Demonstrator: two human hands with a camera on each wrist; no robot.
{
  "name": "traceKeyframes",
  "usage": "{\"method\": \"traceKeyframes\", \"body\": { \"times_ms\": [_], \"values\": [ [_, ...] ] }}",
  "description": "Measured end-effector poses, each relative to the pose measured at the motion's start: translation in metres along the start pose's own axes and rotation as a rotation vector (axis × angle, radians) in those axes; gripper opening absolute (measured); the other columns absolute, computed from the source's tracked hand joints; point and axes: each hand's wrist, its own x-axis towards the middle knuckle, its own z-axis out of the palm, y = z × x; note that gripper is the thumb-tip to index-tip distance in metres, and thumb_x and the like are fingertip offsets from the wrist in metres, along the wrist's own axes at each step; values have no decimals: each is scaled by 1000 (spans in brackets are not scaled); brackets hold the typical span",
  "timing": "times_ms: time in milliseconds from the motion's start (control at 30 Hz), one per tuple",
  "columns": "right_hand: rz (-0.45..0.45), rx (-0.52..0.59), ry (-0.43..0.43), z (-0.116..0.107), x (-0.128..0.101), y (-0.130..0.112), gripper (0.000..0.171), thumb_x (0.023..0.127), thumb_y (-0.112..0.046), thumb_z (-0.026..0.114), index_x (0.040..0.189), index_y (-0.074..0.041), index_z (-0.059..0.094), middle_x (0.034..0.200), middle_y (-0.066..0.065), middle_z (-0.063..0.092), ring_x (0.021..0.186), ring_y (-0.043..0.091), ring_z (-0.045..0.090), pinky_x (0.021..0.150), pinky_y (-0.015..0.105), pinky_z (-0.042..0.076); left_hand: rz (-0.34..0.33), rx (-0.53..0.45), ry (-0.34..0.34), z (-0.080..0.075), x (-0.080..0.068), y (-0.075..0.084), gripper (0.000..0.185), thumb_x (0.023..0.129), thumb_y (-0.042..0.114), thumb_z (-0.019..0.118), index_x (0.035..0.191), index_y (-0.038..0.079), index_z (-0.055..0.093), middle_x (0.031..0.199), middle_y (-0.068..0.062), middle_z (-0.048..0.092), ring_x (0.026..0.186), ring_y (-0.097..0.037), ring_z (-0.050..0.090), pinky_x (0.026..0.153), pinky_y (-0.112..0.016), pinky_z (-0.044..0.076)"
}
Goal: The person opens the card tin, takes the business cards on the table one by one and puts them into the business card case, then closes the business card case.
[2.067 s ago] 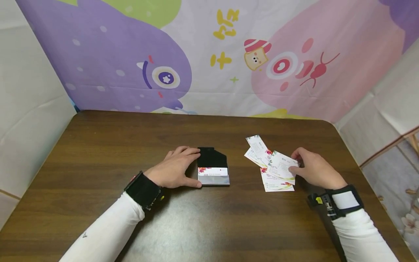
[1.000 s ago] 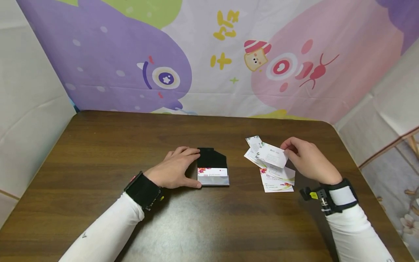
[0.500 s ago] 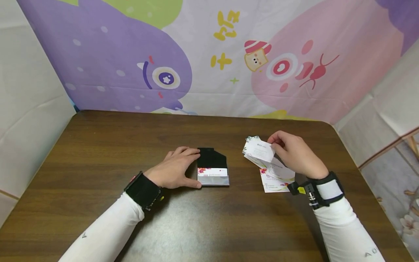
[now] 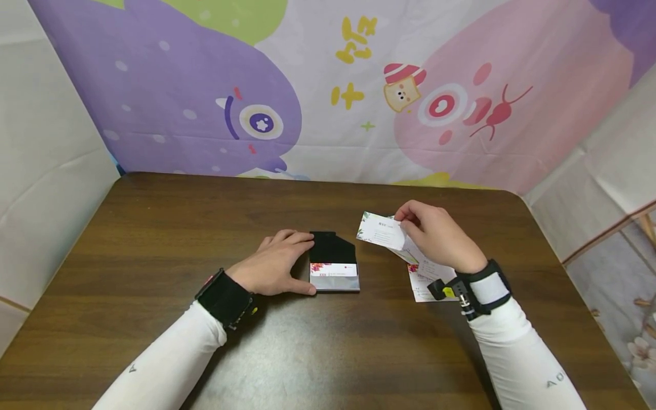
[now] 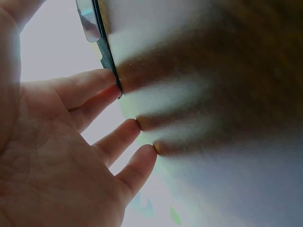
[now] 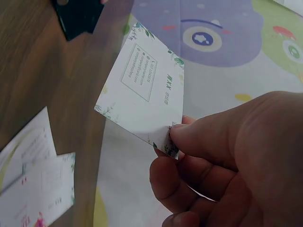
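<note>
My right hand pinches the right end of a white business card between thumb and fingers, above the table. Green leaf prints mark the corners of this card in the right wrist view. Below and right of it lie several overlapping business cards, partly hidden by my hand and wrist strap. My left hand rests with extended fingers at the left side of a black business card case, index fingertip near its upper corner and thumb at its lower one. The flap stands open, and a card with red flowers shows inside.
The brown wooden table reaches back to a cartoon-printed curtain. Pale cloth panels flank it on the left and right. Cameras on black straps sit on both wrists.
My right hand has lifted the leaf-printed card from the spread cards and carried it left, toward the card case. The left hand and the case have stayed in place.
</note>
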Motion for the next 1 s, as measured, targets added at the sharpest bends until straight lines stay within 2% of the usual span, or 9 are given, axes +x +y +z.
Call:
{"method": "traceKeyframes", "body": {
  "times_ms": [233,467,1000],
  "values": [
    [-14,14,-27,14,11,-12,11,105,-6,62,114,-6,68,99,9,67,86,25,58,79,40,49,-4,0,3,0,-1,0,98,86,58,84,158,2,49,167,-10,40,153,-36,29,118,-65,28],
    [-35,36,-79,30,19,-26,9,106,-7,63,113,-8,67,96,8,65,82,24,59,71,37,50,-5,7,6,0,-1,0,98,85,59,84,158,2,50,166,-9,41,153,-35,30,118,-64,28],
    [-131,24,-134,57,28,-43,11,106,-7,59,111,-9,68,93,1,66,77,18,57,74,36,50,-3,7,15,1,1,0,99,84,58,85,158,3,49,165,-10,42,151,-36,33,116,-64,31]
  ]
}}
